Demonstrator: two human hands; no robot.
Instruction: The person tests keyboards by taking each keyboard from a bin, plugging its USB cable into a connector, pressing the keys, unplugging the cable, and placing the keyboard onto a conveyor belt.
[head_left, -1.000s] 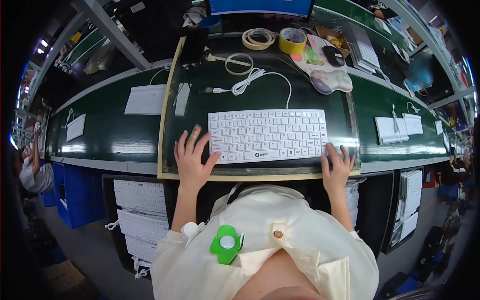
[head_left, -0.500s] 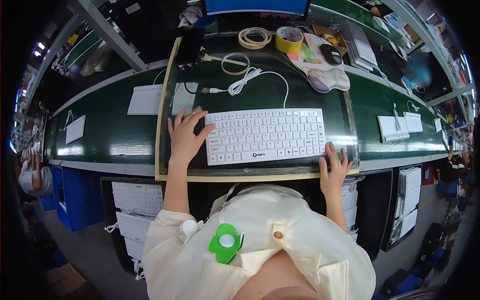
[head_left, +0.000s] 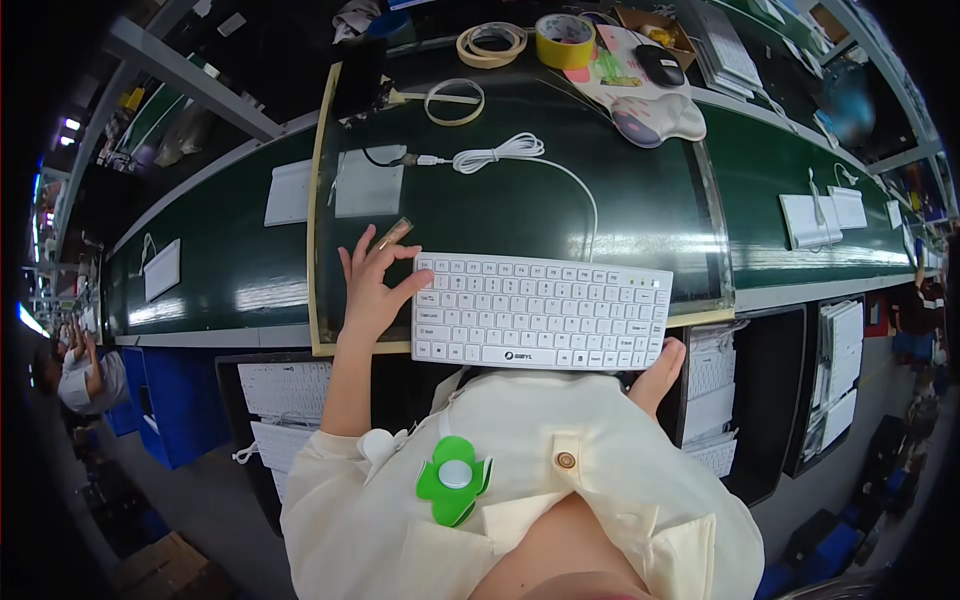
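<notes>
A white keyboard (head_left: 540,312) is tilted slightly, its near edge past the front edge of the green-topped work board (head_left: 330,250). My left hand (head_left: 375,285) grips its upper left corner between thumb and fingers, with a brownish wrap on one finger. At the lower right corner, my right hand (head_left: 660,372) holds the keyboard, its fingers partly hidden beneath. A white cable (head_left: 500,152) runs from the keyboard's back to a tied coil, and its plug meets a black lead over a clear flat sheet (head_left: 368,183).
Behind lie a tape ring (head_left: 454,102), tan tape rolls (head_left: 491,45), yellow tape (head_left: 564,41) and a black mouse (head_left: 659,65) on a patterned pad (head_left: 655,115). Bins of keyboards (head_left: 285,388) stand below on both sides. A person (head_left: 90,375) sits far left.
The keyboard has come toward my body over the board's front edge, and its right end has swung nearer. My right hand has moved down with its corner. The view has shifted, and the monitor has left it.
</notes>
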